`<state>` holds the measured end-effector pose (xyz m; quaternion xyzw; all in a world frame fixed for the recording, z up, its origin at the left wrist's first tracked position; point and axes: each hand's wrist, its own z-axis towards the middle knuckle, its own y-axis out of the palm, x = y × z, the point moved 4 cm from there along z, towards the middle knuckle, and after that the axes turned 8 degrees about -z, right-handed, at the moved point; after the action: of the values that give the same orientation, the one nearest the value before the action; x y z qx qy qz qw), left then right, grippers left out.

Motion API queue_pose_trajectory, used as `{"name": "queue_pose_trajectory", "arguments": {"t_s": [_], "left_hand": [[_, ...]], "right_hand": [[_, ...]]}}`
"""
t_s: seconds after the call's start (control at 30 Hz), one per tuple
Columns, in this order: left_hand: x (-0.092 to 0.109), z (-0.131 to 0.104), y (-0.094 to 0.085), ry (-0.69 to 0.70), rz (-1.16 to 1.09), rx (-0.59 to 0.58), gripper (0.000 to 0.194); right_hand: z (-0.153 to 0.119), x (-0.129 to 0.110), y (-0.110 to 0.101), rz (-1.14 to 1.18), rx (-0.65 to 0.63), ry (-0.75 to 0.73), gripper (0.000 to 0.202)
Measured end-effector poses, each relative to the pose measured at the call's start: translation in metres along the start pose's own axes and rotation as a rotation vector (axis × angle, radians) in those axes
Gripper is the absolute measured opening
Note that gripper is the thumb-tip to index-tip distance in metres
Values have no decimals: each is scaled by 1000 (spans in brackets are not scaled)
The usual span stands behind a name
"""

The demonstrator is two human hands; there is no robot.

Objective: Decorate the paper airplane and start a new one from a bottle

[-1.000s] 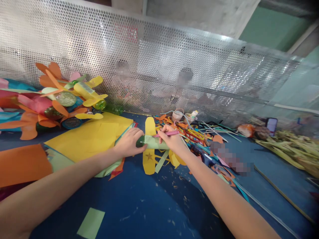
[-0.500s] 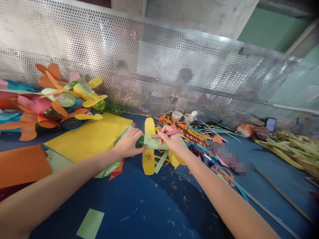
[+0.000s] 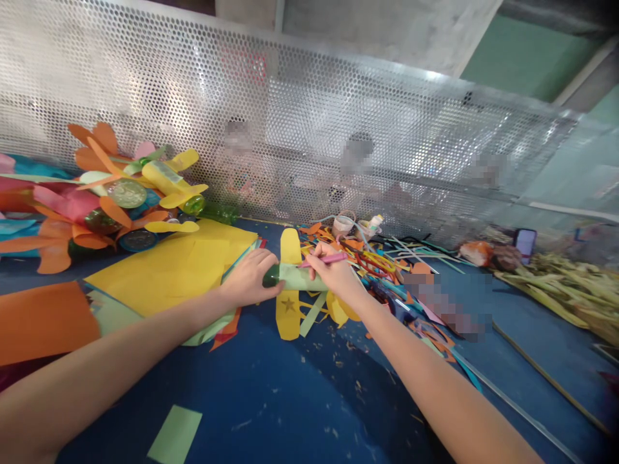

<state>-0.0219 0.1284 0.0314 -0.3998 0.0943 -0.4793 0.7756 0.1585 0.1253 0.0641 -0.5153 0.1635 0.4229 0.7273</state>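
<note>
left of the yellow paper wing [image 3: 289, 316], the left hand [image 3: 249, 277] curls thumb and fingers around a green bottle end [image 3: 271, 276]. right of the wing, the right hand [image 3: 333, 274] pinches a pink pen [image 3: 335, 258], its tip at the pale green paper [image 3: 300, 278] crossing the wing.

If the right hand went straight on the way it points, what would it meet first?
Likely the yellow paper strip, its far half, close to the pink pen in the right hand; depth is unclear.
</note>
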Motion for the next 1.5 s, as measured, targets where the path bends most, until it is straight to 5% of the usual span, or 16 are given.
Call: {"name": "queue_pose_trajectory", "arguments": {"t_s": [1.5], "left_hand": [[0, 0, 1, 12, 16, -3, 21]], "right_hand": [[0, 6, 7, 44, -68, -25, 20]]}}
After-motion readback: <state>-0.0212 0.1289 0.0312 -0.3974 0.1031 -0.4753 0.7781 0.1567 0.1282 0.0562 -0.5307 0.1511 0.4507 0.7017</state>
